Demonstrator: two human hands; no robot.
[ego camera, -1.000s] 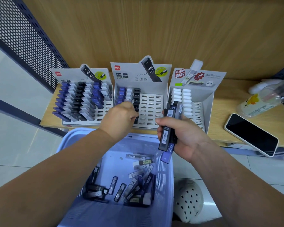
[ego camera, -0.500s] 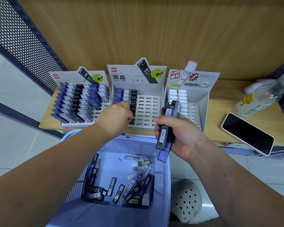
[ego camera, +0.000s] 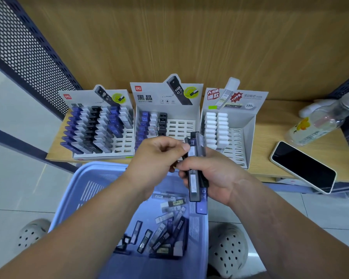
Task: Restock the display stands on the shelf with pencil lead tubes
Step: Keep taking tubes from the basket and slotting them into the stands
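On my head feed, the right hand (ego camera: 216,176) sits at centre frame, fingers wrapped around a bundle of pencil lead tubes (ego camera: 195,172) held upright, dark tubes with one blue tube poking out at the bottom. The left hand (ego camera: 159,154) is just to the left of it, fingers curled, with its fingertips (ego camera: 186,147) pinching the upper part of that same bundle. Both hands are over the far rim of a lavender basket (ego camera: 89,178), where loose tubes (ego camera: 165,224) lie scattered in the bottom.

Behind the hands, three display stands line the wooden shelf (ego camera: 270,121). The left stand (ego camera: 125,146) is nearly full of blue, white and black tubes. The middle stand (ego camera: 181,125) has only its left columns filled, and the slots to the right are bare. The right stand (ego camera: 248,137) holds two columns of white-capped tubes on its left side.

At the right of the frame a phone (ego camera: 302,168) lies face up on the shelf, overhanging the front edge, with a clear bottle (ego camera: 318,121) above it. Perforated clogs (ego camera: 228,248) show at the bottom of the frame, one either side of the basket.
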